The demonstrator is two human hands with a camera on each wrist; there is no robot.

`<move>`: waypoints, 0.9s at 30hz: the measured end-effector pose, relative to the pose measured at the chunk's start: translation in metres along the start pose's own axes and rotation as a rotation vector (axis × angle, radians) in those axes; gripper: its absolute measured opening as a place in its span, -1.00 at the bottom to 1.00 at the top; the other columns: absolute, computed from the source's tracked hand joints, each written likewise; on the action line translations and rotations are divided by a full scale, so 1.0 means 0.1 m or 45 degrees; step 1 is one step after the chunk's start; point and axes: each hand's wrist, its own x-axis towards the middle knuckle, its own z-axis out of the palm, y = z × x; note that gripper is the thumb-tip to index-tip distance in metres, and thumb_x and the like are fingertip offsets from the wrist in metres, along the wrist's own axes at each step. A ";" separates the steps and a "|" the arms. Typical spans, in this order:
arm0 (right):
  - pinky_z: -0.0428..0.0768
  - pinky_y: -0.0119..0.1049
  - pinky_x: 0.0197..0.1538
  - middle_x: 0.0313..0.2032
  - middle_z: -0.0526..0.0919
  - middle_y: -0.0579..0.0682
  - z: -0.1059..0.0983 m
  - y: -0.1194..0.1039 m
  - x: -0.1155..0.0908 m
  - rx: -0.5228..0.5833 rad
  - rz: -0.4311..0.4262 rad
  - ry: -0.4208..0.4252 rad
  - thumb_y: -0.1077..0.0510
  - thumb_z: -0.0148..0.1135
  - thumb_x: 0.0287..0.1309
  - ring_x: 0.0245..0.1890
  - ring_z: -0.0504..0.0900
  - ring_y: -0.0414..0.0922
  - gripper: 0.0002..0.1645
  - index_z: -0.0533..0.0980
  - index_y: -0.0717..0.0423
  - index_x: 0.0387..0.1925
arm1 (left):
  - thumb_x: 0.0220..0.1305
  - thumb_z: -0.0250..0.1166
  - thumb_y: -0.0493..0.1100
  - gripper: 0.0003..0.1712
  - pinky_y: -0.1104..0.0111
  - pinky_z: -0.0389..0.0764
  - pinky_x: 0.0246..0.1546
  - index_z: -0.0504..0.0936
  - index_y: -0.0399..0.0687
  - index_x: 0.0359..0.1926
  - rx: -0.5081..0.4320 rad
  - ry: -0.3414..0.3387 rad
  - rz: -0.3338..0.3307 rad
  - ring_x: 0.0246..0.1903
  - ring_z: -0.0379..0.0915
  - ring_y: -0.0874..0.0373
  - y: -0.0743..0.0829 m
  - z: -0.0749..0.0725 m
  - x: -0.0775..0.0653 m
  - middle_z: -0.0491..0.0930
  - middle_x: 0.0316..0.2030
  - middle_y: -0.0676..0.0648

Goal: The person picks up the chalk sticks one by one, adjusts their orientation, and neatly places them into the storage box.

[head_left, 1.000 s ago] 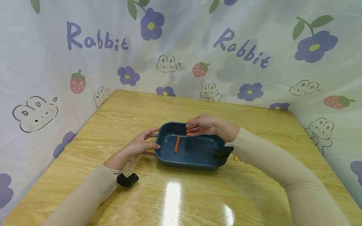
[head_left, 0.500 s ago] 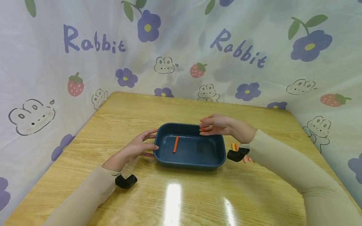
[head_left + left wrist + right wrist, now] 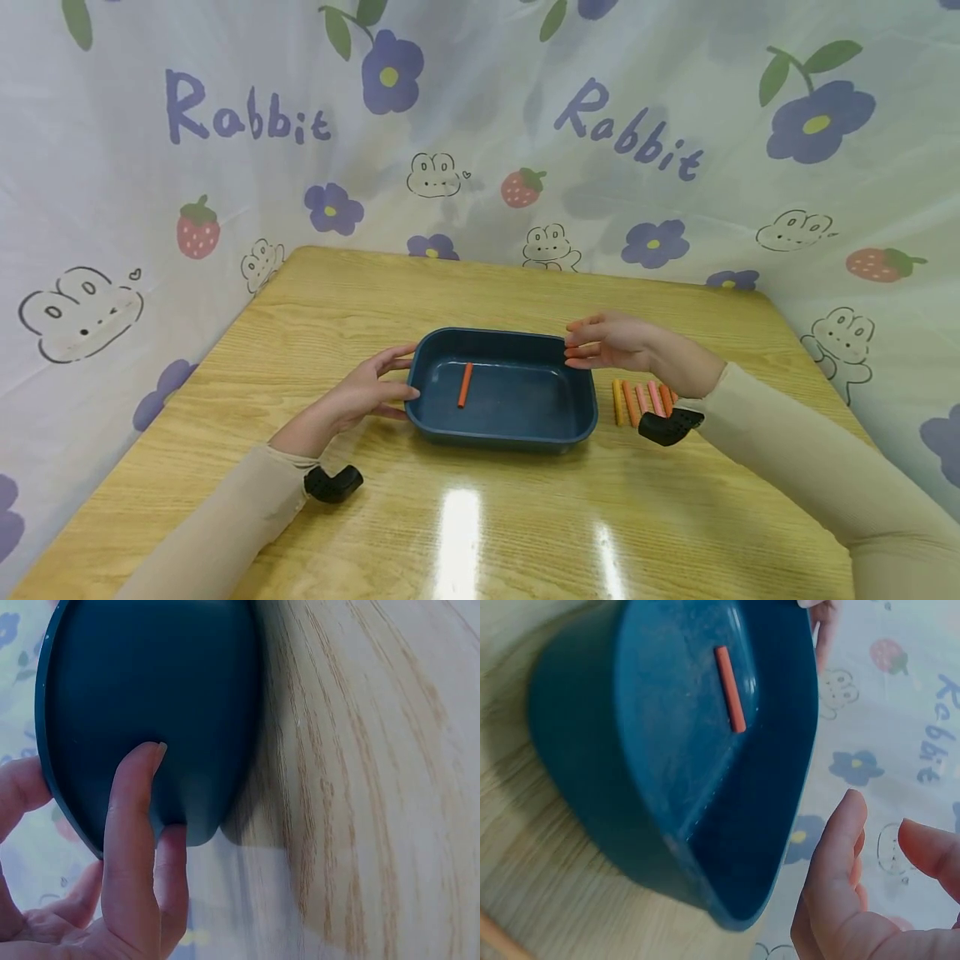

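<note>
A dark blue rectangular basin (image 3: pixel 501 437) stands on the wooden table, with one orange crayon-like stick (image 3: pixel 465 385) lying inside near its left end. My left hand (image 3: pixel 372 387) holds the basin's left end, thumb and fingers spread round its outer wall; the left wrist view shows the thumb (image 3: pixel 129 840) against that wall. Over the far right corner, my right hand (image 3: pixel 618 342) has its fingers extended and holds nothing. In the right wrist view a gap separates its thumb and fingers. Several yellow, orange, pink and red sticks (image 3: pixel 640 402) lie in a row right of the basin, partly covered.
The wooden table (image 3: pixel 360 300) reaches back to a white curtain (image 3: pixel 480 108) printed with rabbits, flowers and strawberries. Black wrist mounts hang below both cuffs, the right one (image 3: pixel 670 427) overlapping the row of sticks.
My right hand has moved rightward from over the basin's middle to its far right corner, uncovering the row of sticks. The left hand stays at the basin; the orange stick keeps its place.
</note>
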 end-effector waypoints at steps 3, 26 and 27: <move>0.47 -0.18 0.12 0.28 -0.05 0.34 -0.05 0.04 -0.06 0.007 -0.009 0.028 0.37 -0.16 0.34 0.23 0.16 0.22 -0.31 -0.19 0.40 0.38 | 0.11 0.27 -0.40 -0.09 0.01 0.61 -0.24 0.03 -0.07 0.42 -0.006 -0.002 -0.002 -0.15 0.52 -0.16 0.00 0.00 -0.01 0.03 0.31 -0.33; 0.38 -0.16 0.20 0.35 -0.31 0.39 -0.64 0.52 -0.47 -0.061 -0.030 0.143 0.29 -0.11 0.35 0.18 0.24 0.12 -0.20 -0.31 0.43 0.37 | 0.10 0.29 -0.38 -0.08 -0.01 0.60 -0.22 0.04 -0.06 0.43 -0.013 -0.007 0.004 -0.12 0.51 -0.19 -0.01 0.00 -0.02 0.02 0.31 -0.34; 0.39 -0.17 0.19 0.36 -0.33 0.40 -0.67 0.55 -0.48 -0.074 -0.030 0.149 0.28 -0.09 0.35 0.18 0.26 0.10 -0.19 -0.32 0.44 0.37 | 0.10 0.29 -0.38 -0.08 -0.01 0.60 -0.22 0.03 -0.06 0.43 -0.015 -0.008 0.005 -0.12 0.51 -0.19 -0.01 -0.01 -0.02 0.02 0.31 -0.34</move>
